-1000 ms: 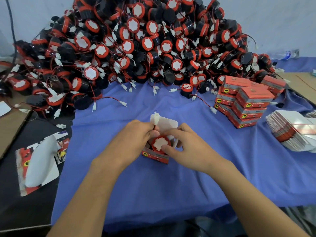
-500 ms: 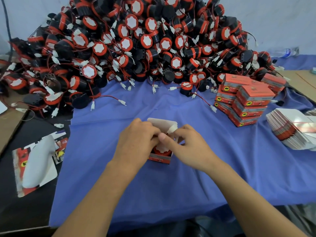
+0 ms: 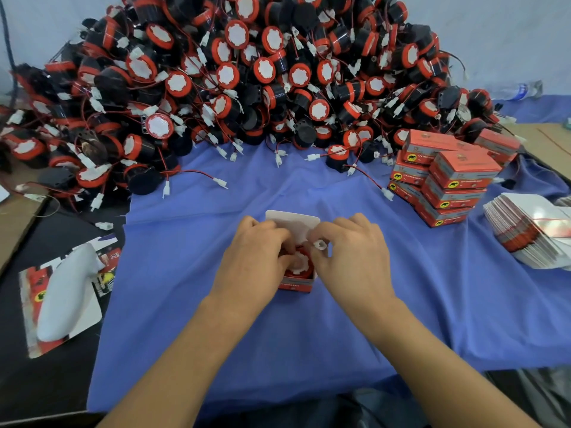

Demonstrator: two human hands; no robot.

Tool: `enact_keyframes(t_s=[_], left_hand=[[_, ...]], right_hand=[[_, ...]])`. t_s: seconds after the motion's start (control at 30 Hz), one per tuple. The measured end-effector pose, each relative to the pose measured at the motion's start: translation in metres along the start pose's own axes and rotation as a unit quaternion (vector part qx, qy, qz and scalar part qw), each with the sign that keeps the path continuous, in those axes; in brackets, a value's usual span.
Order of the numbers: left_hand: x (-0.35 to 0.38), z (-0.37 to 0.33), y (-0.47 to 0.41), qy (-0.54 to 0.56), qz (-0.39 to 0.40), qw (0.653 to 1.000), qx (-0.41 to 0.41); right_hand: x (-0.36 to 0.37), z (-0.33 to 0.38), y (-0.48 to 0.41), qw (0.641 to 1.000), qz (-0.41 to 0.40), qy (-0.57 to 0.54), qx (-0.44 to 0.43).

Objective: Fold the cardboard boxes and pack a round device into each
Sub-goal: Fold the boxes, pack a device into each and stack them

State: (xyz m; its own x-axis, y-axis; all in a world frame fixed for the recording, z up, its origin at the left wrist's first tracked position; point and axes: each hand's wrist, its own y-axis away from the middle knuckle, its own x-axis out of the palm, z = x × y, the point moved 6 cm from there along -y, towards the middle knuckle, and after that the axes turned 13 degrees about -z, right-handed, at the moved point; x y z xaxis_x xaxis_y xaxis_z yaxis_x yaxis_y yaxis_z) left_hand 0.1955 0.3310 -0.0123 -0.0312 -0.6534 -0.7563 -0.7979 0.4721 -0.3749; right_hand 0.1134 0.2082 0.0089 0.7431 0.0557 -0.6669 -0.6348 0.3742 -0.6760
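Standing near the middle of the tabletop, on the blue cloth (image 3: 216, 304), a small red cardboard box (image 3: 295, 286) is seen with its white lid flap (image 3: 293, 219) raised on the far side. A round red-and-black device (image 3: 301, 266) with a white face is seated inside it. The device is held by the curled fingers of the left hand (image 3: 256, 261). A white wire connector (image 3: 319, 244) is pinched between thumb and forefinger of the right hand (image 3: 355, 261), just above the box. A large pile of like devices (image 3: 247, 81) is heaped along the far edge. Closed red boxes (image 3: 454, 180) are stacked toward the right edge, with flat unfolded cartons (image 3: 531, 233) beside them.
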Motion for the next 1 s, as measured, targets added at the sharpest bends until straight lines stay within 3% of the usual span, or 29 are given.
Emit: enact_keyframes(t_s=[0.2,0.37,0.53,0.67,0.8,1.0], left_hand=[[0.000,-0.005,0.005,-0.038,0.000,0.999,0.022],[0.001,-0.015,0.005,-0.193,0.010,0.978,0.073],[0.006,-0.018,0.011,-0.240,0.072,0.964,0.085],[0.006,-0.016,0.012,-0.238,0.090,0.963,0.088],[0.005,-0.011,0.015,-0.219,0.071,0.970,0.081],[0.005,-0.004,0.019,-0.055,0.033,0.998,0.009]], right_hand=[[0.011,0.009,0.000,0.984,0.083,0.136,-0.074],[0.013,0.008,0.000,0.970,0.177,0.123,-0.109],[0.004,0.010,-0.001,0.970,0.209,0.079,-0.096],[0.004,0.003,-0.006,0.977,0.206,0.056,-0.029],[0.007,0.004,-0.003,0.976,0.203,0.076,-0.029],[0.007,-0.001,-0.001,0.976,0.212,0.056,-0.005]])
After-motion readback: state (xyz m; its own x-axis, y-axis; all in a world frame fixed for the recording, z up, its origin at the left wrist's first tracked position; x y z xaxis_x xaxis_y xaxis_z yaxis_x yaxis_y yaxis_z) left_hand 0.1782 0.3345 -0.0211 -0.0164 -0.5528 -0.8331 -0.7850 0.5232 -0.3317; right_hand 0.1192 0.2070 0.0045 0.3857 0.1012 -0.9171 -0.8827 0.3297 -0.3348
